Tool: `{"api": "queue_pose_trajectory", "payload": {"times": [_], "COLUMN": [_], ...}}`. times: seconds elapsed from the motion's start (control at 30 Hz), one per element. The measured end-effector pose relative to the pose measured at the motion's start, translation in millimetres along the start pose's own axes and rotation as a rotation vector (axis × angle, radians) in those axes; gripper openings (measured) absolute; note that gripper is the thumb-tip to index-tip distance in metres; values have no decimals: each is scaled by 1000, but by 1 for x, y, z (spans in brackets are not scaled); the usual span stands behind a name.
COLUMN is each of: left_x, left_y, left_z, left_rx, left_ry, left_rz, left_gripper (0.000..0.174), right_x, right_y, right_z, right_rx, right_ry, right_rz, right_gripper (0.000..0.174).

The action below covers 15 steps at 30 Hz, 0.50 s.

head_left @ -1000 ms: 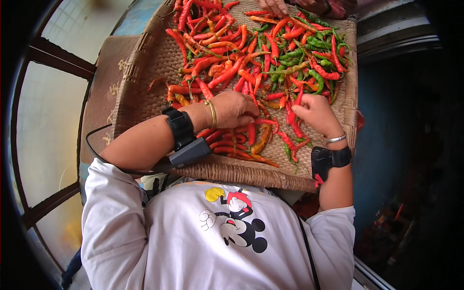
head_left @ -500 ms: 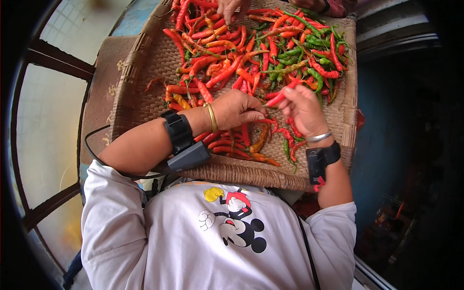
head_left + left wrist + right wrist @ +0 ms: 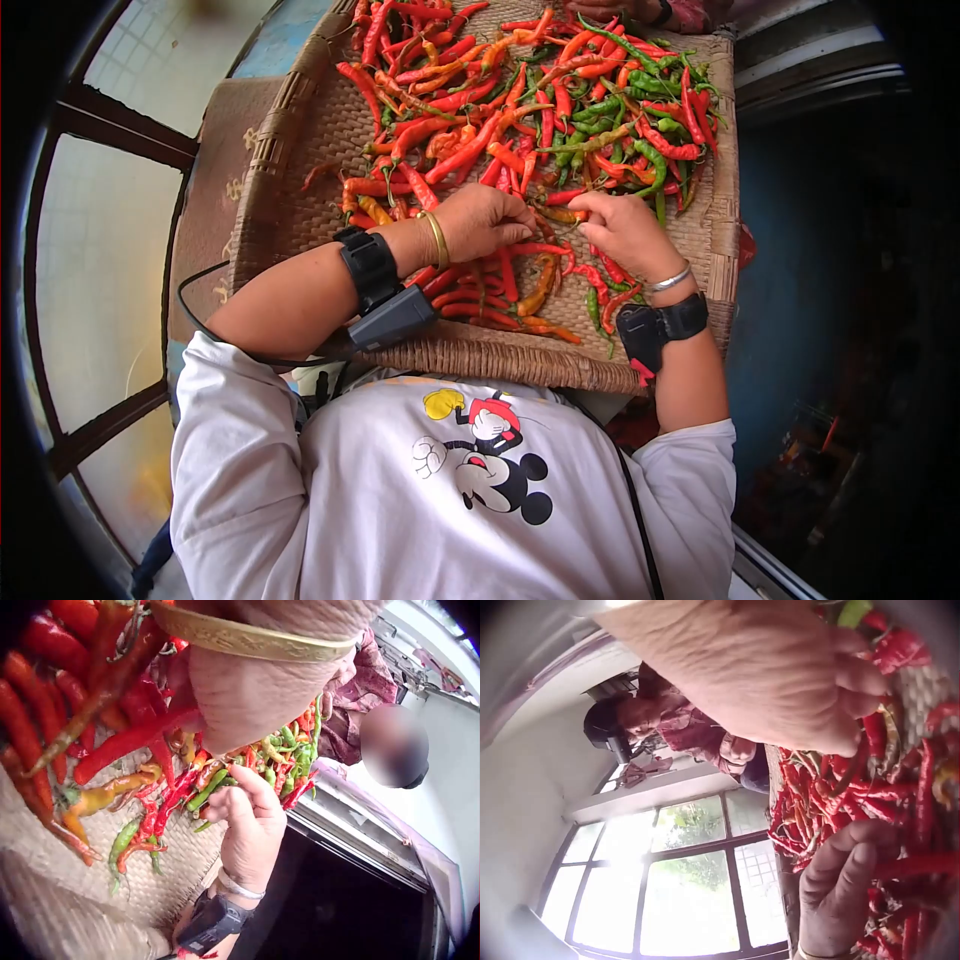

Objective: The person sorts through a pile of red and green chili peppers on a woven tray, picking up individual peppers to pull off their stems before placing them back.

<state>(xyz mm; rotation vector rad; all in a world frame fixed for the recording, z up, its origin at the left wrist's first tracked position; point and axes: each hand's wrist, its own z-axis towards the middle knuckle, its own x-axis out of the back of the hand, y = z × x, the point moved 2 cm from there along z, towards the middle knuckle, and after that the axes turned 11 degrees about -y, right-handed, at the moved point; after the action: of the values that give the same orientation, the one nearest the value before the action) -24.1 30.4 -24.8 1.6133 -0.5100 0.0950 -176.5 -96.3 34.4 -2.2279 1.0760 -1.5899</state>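
Observation:
In the head view my left hand (image 3: 480,222) is over the lower middle of a woven basket (image 3: 285,205), its fingers bent. A red pepper (image 3: 131,746) sticks out from under it in the left wrist view. The right wrist view shows that hand (image 3: 840,892) pinching a red pepper (image 3: 922,866) between thumb and fingers. My right hand (image 3: 630,235) is to its right, fingertips beside an orange pepper (image 3: 560,214). In the left wrist view the right hand's (image 3: 251,832) forefinger and thumb are bent slightly, with a gap between them.
Red and orange peppers (image 3: 465,150) spread over the basket's far half, green ones (image 3: 600,120) at the far right. Several red peppers (image 3: 470,300) lie nearer its front rim (image 3: 520,365). Another person's hand (image 3: 600,8) rests at the far edge.
The red pepper that my right hand held up is gone from its fingers, and that hand has moved slightly left. The other person's hand has withdrawn from the peppers at the far side.

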Motion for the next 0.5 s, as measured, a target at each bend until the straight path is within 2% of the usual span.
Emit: {"api": "queue_pose_trajectory", "payload": {"times": [0.23,0.33,0.4,0.5], "left_x": [0,-1,0,0], "left_y": [-1,-1,-1,1], "left_z": [0,-1,0,-1], "left_rx": [28,-4,-16,-27], "left_ry": [-38,-38,-35,-1], "left_rz": [54,79,87,74], "left_gripper": [15,15,16,17], "right_x": [-25,-23,-16,-11], "right_y": [18,12,3,-9], "right_z": [10,12,9,7], "right_rx": [-73,-53,34,120], "right_ry": [8,108,232,305], "right_rz": [-222,-339,-300,-300], "right_gripper": [26,17,10,10]}}
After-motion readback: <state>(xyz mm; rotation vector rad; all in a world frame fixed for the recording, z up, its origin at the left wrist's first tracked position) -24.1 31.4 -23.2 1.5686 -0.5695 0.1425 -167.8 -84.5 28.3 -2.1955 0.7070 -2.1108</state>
